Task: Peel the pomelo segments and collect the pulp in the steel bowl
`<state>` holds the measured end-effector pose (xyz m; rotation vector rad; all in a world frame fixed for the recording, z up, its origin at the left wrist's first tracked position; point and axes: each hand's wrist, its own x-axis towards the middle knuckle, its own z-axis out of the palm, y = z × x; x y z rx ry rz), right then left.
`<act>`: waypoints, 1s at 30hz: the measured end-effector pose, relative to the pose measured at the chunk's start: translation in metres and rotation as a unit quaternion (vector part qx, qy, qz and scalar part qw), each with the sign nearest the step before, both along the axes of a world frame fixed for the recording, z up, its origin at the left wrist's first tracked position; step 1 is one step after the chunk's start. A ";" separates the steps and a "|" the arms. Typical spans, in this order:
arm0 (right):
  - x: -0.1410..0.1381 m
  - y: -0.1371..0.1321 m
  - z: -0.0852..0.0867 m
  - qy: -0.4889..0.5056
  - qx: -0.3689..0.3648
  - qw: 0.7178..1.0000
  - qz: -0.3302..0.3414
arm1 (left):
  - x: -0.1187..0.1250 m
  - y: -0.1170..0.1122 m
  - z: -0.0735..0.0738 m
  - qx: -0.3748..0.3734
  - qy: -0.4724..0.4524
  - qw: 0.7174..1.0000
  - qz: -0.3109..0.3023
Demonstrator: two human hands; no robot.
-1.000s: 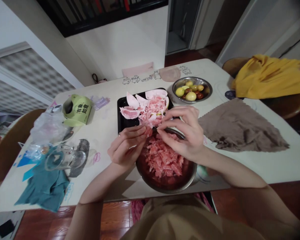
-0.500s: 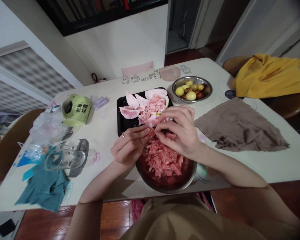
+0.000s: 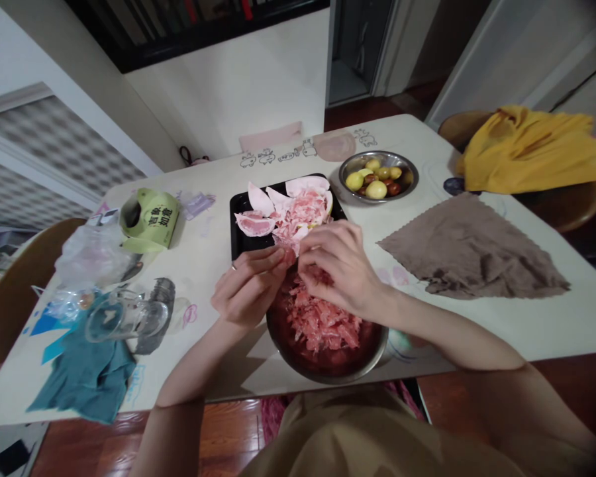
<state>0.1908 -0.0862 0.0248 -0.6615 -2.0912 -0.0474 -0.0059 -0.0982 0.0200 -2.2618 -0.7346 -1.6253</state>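
Over a metal bowl (image 3: 278, 348) heaped with torn red pomelo flesh (image 3: 322, 324), my two hands meet. My left hand (image 3: 251, 285), with a ring on one finger, pinches a small piece of pomelo (image 3: 289, 257) between thumb and fingertips. My right hand (image 3: 340, 268) is curled in a pinch at that piece's right side; its fingers partly cover what they grip. Just beyond, a black tray (image 3: 238, 248) carries thick white-pink pomelo peel (image 3: 258, 199), a wedge with flesh (image 3: 255, 224) and a pile of peeled membranes (image 3: 308, 209).
Behind my right hand stands a metal bowl of green and brown fruit (image 3: 376, 190). A brown cloth (image 3: 477, 248) lies to the right. On the left are a green paper box (image 3: 149, 220), a plastic bag (image 3: 92, 255), a glass mug (image 3: 126, 316) and a teal cloth (image 3: 87, 377).
Both hands have shifted slightly left, the right one turning so its fingers curl more closely. The pomelo piece stays in my left fingertips. The view has moved a little.
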 end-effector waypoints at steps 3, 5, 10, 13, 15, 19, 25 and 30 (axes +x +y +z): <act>-0.003 -0.005 -0.001 0.028 -0.023 0.999 0.015 | -0.002 0.000 0.006 -0.002 -0.016 1.000 0.010; -0.002 -0.007 0.000 0.068 -0.044 0.997 0.012 | -0.002 -0.002 0.006 -0.039 -0.033 0.999 0.000; 0.002 -0.006 0.005 0.120 -0.064 0.991 -0.002 | -0.001 -0.008 -0.003 -0.170 -0.090 0.980 -0.044; 0.003 -0.004 0.006 0.126 -0.071 0.990 -0.010 | 0.001 -0.009 -0.004 -0.194 -0.108 0.973 -0.056; 0.003 -0.004 0.006 0.121 -0.068 0.990 -0.014 | 0.003 -0.009 -0.004 -0.193 -0.113 0.972 -0.066; 0.005 -0.003 0.007 0.104 -0.073 0.992 -0.012 | 0.005 -0.008 -0.004 -0.173 -0.111 0.976 -0.071; 0.007 0.002 0.005 0.063 -0.091 0.994 0.011 | 0.003 -0.006 -0.005 -0.140 -0.068 0.984 -0.084; 0.006 0.003 0.003 0.057 -0.094 0.994 0.020 | 0.001 -0.007 0.000 -0.114 -0.019 0.991 -0.060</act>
